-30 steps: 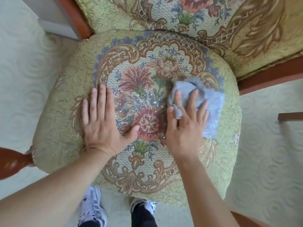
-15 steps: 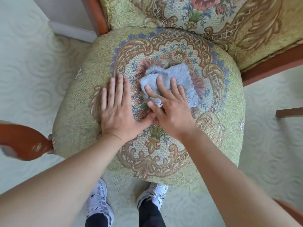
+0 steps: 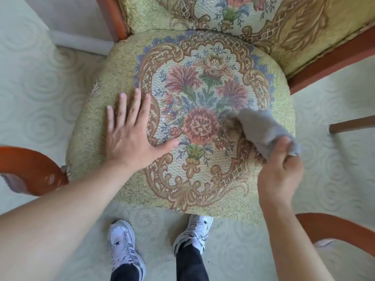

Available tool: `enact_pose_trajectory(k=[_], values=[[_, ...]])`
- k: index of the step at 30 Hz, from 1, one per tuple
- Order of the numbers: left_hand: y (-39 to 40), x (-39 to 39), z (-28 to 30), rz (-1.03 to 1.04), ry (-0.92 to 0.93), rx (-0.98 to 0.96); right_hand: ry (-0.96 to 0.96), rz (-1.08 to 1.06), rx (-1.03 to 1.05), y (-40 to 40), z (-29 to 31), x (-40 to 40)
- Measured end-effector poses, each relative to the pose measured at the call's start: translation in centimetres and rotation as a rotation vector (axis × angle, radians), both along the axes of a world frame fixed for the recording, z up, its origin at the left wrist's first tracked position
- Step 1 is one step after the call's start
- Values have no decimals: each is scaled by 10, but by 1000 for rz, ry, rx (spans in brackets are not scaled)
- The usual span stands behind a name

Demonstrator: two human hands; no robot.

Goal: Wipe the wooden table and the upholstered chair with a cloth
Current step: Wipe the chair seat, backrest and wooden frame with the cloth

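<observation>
Cloth point(image 3: 261, 128) moved to seat's point(image 3: 125, 63) R edge, R hand point(image 3: 281, 169) bunching it.

Upholstered chair point(image 3: 203, 179) with green floral tapestry seat and reddish wooden frame, crumpled grey cloth point(image 3: 261, 128) at the seat's right edge

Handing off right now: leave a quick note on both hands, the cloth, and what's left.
Left hand: open, flat on the chair seat, left side.
Right hand: grips the grey cloth, bunched at the seat's right edge.
Done: cannot tell how much of the seat is wiped.
Left: backrest as needed. The wooden table is not in view, so its state is unknown.
</observation>
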State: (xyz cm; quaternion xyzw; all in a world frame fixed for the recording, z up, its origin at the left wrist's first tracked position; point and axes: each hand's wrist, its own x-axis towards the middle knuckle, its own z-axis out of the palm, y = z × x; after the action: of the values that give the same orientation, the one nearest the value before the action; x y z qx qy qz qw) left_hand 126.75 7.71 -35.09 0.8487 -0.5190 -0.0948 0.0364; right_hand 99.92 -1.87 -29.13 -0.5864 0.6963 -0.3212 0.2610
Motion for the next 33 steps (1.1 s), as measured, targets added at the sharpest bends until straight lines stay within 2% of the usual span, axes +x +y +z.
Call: enact_pose_trajectory(k=[1,3,6,9,13,17,21,26,30,33], values=[[1,0,-1,-3,1,-8,-18,-97,-20,3,0,0],[1,0,-2,-8,1,-22,-2,-113,33,13,-2,9],[2,1,-4,-15,-4,-20,43,40,263,44,-17,45],[2,2,-4,-12,-13,-17,233,226,225,74,-24,92],[2,-2,-2,16,18,-34,196,399,239,78,-25,132],[0,-9,-1,-17,25,-17,184,496,250,33,-22,144],[11,-3,-4,14,-10,-12,252,717,228,-8,-26,166],[1,0,-2,-5,-7,-30,378,938,75,-47,-25,172],[2,-1,1,-1,-3,-26,458,1140,-50,-40,-31,141],[8,-2,2,-28,-17,-13,461,1208,-98,-22,-33,107]])
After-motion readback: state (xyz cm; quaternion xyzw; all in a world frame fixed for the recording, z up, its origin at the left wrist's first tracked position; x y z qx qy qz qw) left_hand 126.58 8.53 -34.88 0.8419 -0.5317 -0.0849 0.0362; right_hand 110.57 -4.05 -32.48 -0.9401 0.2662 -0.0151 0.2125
